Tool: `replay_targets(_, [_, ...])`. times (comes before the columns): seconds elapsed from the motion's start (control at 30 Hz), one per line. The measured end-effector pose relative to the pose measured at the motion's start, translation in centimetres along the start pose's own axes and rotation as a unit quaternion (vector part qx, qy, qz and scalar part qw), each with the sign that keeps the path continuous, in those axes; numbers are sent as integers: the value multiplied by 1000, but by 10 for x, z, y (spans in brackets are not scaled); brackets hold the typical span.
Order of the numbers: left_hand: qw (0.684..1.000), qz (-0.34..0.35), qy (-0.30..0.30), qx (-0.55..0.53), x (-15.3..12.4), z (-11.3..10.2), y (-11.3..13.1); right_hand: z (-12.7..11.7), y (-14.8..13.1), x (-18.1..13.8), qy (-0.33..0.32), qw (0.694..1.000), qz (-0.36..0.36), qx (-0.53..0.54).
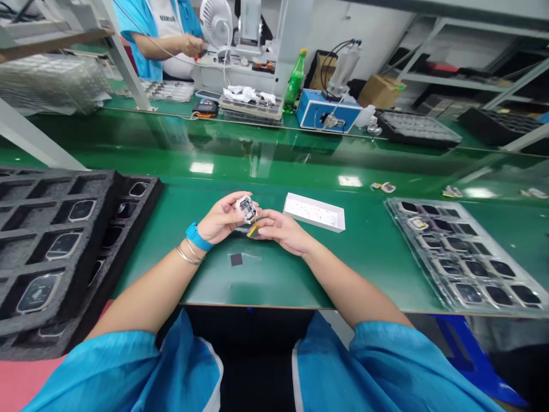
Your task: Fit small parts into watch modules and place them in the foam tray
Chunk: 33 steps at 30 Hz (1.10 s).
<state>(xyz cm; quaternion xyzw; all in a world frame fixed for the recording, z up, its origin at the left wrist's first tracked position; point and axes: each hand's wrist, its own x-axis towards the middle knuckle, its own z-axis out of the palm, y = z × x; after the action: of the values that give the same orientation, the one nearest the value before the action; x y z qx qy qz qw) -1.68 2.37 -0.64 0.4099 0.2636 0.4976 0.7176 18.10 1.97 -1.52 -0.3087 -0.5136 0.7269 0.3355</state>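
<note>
Head view, over the person's shoulders: a green bench [278,280] runs right across, 2 foam trays [106,210] overlapping at left, a clear tray [497,243] at right, all holding watches [39,293]. Past the right hand [286,230] sits a white box [315,220]. Above the bench, the left hand [223,220] pinches an open case [246,210]; the right pinches a yellow-edged part [254,231] just below it. Nearer lies a dark square [236,260].

Small white device [246,210] held open, innards showing

Its casing is rounded, with dark and silver electronics exposed toward the camera. Just below its lower right, a flat grey piece [253,231] with a yellow-orange edge is held tilted; a thin strand [255,218] runs between them. Both are over the worktop [283,280], back from its near edge.
</note>
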Motion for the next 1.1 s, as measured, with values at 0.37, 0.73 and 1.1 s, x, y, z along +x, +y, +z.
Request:
replay_targets(0.37, [994,-104,-36,20,2,3,-7,-4,-19,-14,150,944,-217,-197])
replay_targets(0.73, [973,-208,-75,58,1,6,-7,1,-5,-12,178,856,-287,-390])
replay_targets(1.1, [979,-190,13,74,5,17,-18,1,7,-1,197,833,-292,-427])
